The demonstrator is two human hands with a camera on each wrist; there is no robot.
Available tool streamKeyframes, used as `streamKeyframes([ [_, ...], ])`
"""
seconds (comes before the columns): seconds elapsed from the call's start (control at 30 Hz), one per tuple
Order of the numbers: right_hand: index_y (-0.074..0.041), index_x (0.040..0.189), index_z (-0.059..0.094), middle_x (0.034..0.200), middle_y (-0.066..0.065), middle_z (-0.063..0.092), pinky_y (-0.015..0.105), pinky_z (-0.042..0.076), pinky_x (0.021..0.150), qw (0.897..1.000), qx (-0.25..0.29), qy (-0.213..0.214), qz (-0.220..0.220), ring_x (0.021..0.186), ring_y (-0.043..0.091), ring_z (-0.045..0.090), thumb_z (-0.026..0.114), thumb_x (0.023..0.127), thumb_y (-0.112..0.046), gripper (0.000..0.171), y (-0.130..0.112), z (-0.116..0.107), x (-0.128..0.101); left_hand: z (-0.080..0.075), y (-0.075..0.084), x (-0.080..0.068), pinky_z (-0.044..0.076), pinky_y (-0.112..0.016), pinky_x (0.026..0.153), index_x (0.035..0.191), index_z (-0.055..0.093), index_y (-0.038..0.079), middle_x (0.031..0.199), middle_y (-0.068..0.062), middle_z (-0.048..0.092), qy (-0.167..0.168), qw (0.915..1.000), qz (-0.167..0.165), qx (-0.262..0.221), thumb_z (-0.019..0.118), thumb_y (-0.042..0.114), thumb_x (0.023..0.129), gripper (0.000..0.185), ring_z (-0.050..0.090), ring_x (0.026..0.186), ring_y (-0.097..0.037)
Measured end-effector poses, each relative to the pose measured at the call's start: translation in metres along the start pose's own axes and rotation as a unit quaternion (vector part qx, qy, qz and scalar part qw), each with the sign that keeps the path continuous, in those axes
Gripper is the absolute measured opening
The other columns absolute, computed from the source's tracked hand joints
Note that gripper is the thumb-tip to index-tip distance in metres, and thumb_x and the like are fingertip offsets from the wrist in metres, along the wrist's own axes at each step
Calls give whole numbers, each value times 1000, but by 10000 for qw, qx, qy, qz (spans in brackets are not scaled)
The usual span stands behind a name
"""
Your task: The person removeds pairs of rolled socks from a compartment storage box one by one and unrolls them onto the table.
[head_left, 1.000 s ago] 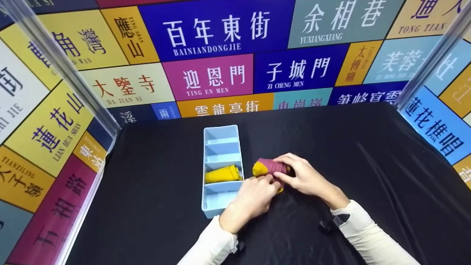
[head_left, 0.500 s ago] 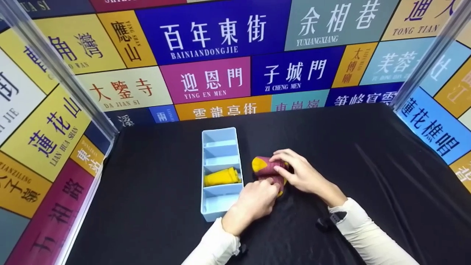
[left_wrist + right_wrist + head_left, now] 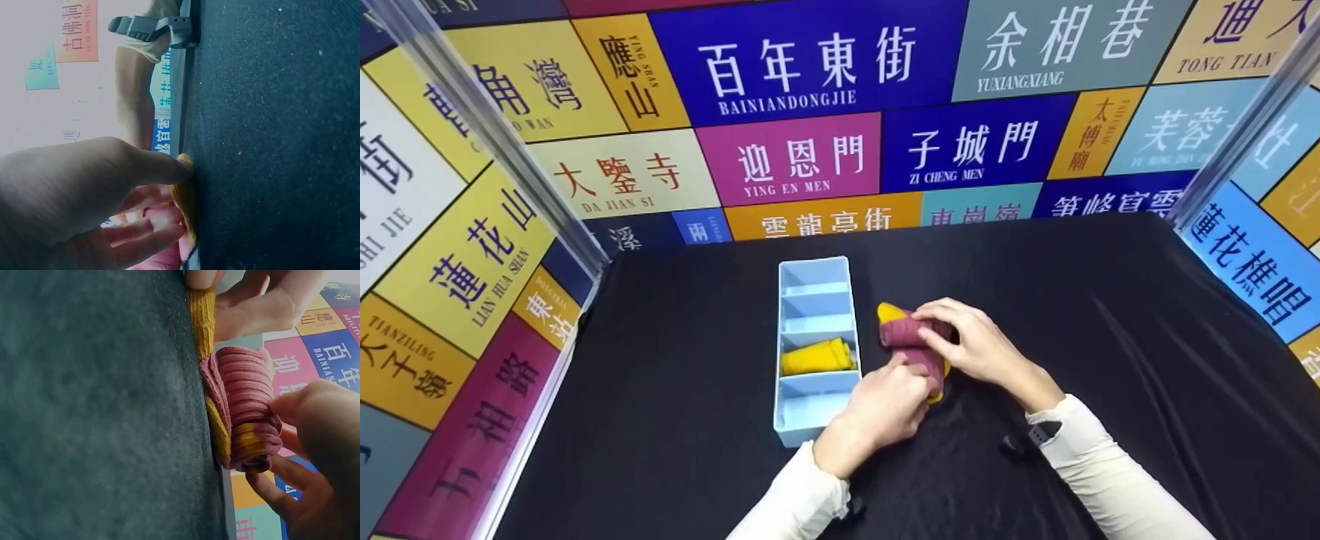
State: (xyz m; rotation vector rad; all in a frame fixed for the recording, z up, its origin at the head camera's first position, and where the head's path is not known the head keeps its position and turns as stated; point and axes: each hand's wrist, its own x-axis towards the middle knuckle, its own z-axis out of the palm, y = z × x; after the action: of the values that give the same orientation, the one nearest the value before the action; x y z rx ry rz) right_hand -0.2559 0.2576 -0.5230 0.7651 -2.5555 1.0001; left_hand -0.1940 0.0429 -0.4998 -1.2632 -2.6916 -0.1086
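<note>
A maroon sock [image 3: 926, 364] with yellow ends lies on the black cloth, its far part wound into a roll [image 3: 247, 391]. My left hand [image 3: 889, 397] pinches the flat near end; the thumb lies on the yellow part in the left wrist view. My right hand [image 3: 975, 341] holds the roll, with thumb and fingers bent around it. Yellow shows at the roll's left end in the head view. Whether one sock or a pair is in the roll, I cannot tell.
Left of my hands stands a light blue box [image 3: 817, 259] with several compartments. A rolled yellow sock-like bundle [image 3: 815, 357] lies in one of them. Behind the black-covered table [image 3: 682, 360] rises a wall of colourful signs [image 3: 795, 157].
The roll has turned in my right hand, so its yellow patch now sits at the far left. More of the flat maroon part shows between my hands. My left hand stays nearly in place.
</note>
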Motion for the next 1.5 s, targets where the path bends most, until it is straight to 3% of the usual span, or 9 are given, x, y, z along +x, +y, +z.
streamKeyframes([
  [0.17, -9, 132, 76, 136, 11, 71, 48, 53, 108, 9998, -100, -160, 105, 126, 27, 68, 86, 94, -21, 41, 2, -1, 2, 0, 0, 1, 62, -31, 80, 104, 80, 25, 104, 4, 75, -35, 10000, 79, -18, 74, 24, 99, 8, 68, 96, -20],
  [0.43, -13, 128, 71, 123, 1, 73, 38, 56, 97, 10000, -38, -48, -62, 108, 17, 68, 80, 98, -15, 31, 6, 3, 5, 0, -3, -1, 62, -32, 78, 106, 80, 24, 101, 3, 76, 36, 9997, 169, -154, 75, 23, 98, 10, 69, 89, -21],
  [0.57, -10, 122, 75, 127, 7, 75, 38, 55, 103, 9999, 31, 4, -111, 117, 22, 71, 77, 100, -12, 22, 9, 3, 6, 0, -3, -1, 62, -33, 78, 108, 82, 27, 101, 5, 76, 5, 9996, 174, -220, 77, 24, 96, 13, 70, 88, -20],
  [0.73, -8, 124, 74, 142, 17, 69, 44, 50, 116, 9995, 168, -241, 121, 134, 29, 66, 81, 94, -9, 31, 11, 0, 9, 0, -3, -1, 63, -33, 78, 109, 81, 27, 102, 4, 75, -36, 9997, 162, -194, 78, 27, 96, 14, 71, 90, -20],
  [1.0, -5, 133, 73, 140, 14, 69, 48, 51, 114, 9992, 135, -322, 180, 131, 30, 66, 79, 97, -10, 36, 14, -2, 14, -1, 0, -2, 64, -33, 76, 115, 75, 25, 112, -1, 66, -187, 9998, -76, -64, 80, 36, 94, 24, 69, 97, -18],
  [1.3, -12, 125, 73, 132, 8, 72, 34, 54, 105, 9995, 289, 105, 80, 119, 23, 69, 78, 98, -8, 27, 18, 2, 15, 0, -2, -1, 64, -33, 75, 121, 66, 21, 110, 0, 71, -149, 9999, -57, 15, 79, 35, 94, 33, 69, 99, -18],
  [1.4, -12, 125, 76, 141, 14, 71, 43, 53, 112, 9995, 288, 93, 130, 131, 27, 68, 77, 100, -8, 25, 20, 2, 16, 0, -3, -1, 64, -33, 73, 120, 67, 21, 108, 0, 71, -116, 9999, -38, -50, 79, 34, 95, 31, 70, 97, -18],
  [1.5, -11, 134, 74, 147, 18, 67, 54, 50, 117, 9993, 271, -47, 270, 137, 33, 64, 80, 97, -11, 37, 23, 2, 17, 1, -3, -1, 64, -34, 72, 119, 68, 21, 106, 0, 71, -69, 9999, -2, -101, 79, 34, 95, 29, 71, 95, -18],
])
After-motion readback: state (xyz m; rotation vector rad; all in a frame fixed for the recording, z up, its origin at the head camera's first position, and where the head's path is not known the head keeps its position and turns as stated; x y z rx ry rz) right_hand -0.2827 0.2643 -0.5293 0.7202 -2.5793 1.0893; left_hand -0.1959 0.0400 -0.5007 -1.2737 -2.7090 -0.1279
